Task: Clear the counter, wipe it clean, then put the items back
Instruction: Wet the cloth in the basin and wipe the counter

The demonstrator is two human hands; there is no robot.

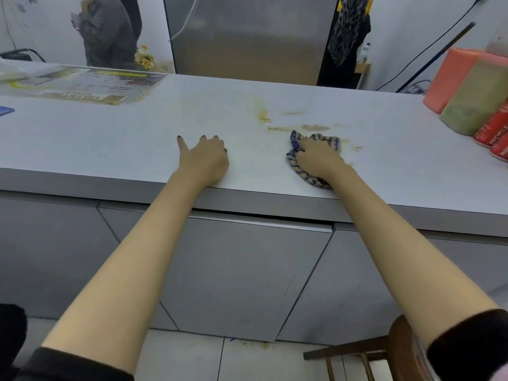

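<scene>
A white counter runs across the view. Yellow-brown stains streak it right of the middle. My right hand presses a crumpled blue-and-beige striped cloth onto the counter just below those stains, fingers closed on the cloth. My left hand rests flat on the counter near its front edge, fingers spread, holding nothing.
At the right end stand an orange pack, a green-beige pack and red cans. A printed sheet lies at the far left. A steel appliance stands behind. Grey cabinet doors hang below; a wooden stool stands bottom right.
</scene>
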